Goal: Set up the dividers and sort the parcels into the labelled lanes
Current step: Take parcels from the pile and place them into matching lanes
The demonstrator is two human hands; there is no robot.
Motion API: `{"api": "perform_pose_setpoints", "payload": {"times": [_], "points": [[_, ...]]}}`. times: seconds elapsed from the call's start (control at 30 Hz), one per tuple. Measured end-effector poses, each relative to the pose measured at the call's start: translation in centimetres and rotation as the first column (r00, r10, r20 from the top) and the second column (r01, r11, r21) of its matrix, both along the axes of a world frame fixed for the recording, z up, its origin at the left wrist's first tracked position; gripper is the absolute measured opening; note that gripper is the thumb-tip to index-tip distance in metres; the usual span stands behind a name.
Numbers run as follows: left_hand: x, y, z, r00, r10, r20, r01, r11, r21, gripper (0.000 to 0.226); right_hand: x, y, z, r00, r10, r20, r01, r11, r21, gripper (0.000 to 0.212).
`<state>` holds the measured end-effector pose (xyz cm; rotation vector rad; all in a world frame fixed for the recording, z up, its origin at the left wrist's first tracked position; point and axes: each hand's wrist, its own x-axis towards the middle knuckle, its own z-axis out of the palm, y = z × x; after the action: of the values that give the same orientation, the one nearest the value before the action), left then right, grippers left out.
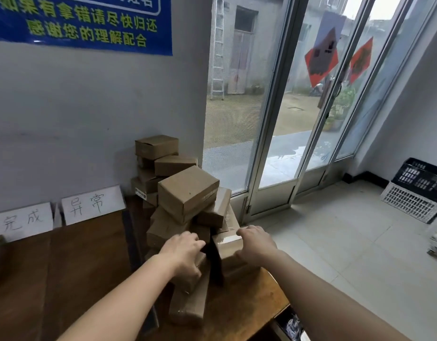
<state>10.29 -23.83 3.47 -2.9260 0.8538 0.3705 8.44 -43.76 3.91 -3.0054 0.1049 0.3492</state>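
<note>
Brown cardboard parcels (188, 190): unsorted heap at wooden worktop's (65, 267) right end.
Grips taped brown parcel (228, 244) with right hand (255, 244), curls left hand (185, 252) over low brown parcel (190, 284); white label cards (93, 204) up at far edge, sorting seemingly barely begun.

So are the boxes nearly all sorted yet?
Not nearly. Two label cards stand against the wall and a dark divider strip lies on the table. Right now the left hand and right hand grip parcels low in the pile. Most of the pile is left to sort.
</note>
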Motion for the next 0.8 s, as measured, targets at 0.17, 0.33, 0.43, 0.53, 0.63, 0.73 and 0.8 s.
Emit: {"api": "perform_pose_setpoints", "payload": {"times": [0.17, 0.33, 0.43, 0.53, 0.63, 0.73, 0.8], "points": [[4.2, -0.9, 1.0, 0.827, 0.018, 0.563, 0.155, 0.954, -0.258, 0.040, 3.3, -0.4, 0.0, 1.000, 0.018, 0.000, -0.018, 1.000, 0.017, 0.060], [9.9, -0.1, 2.8, 0.854, 0.360, 0.375, -0.280, 0.926, -0.252, 0.097, 6.6, 0.0, 0.7, 0.999, 0.026, 0.035, -0.029, 0.995, 0.091, 0.058], [11.6, 0.9, 3.3, 0.853, 0.510, 0.110, -0.478, 0.848, -0.230, 0.121, 8.1, 0.5, 1.1, 0.996, 0.047, 0.075, -0.056, 0.990, 0.131, 0.063], [11.9, 1.4, 3.3, 0.850, 0.517, 0.100, -0.475, 0.835, -0.279, 0.116, 9.3, 0.9, 1.2, 0.991, 0.083, 0.102, -0.101, 0.977, 0.186, 0.062], [11.6, 1.2, 3.4, 0.819, 0.574, 0.005, -0.522, 0.747, -0.411, 0.108, 10.0, 1.3, 1.1, 0.984, 0.014, 0.180, -0.083, 0.920, 0.384, 0.061], [10.7, 1.4, 3.6, 0.732, 0.603, -0.316, -0.647, 0.471, -0.599, 0.113, 10.1, 1.6, 1.1, 0.958, -0.172, 0.227, -0.040, 0.709, 0.705, 0.058], [9.3, 1.9, 4.1, 0.653, 0.454, -0.606, -0.726, 0.147, -0.672, 0.117, 9.6, 2.2, 1.4, 0.949, -0.225, 0.220, -0.062, 0.553, 0.831, 0.063]]}}
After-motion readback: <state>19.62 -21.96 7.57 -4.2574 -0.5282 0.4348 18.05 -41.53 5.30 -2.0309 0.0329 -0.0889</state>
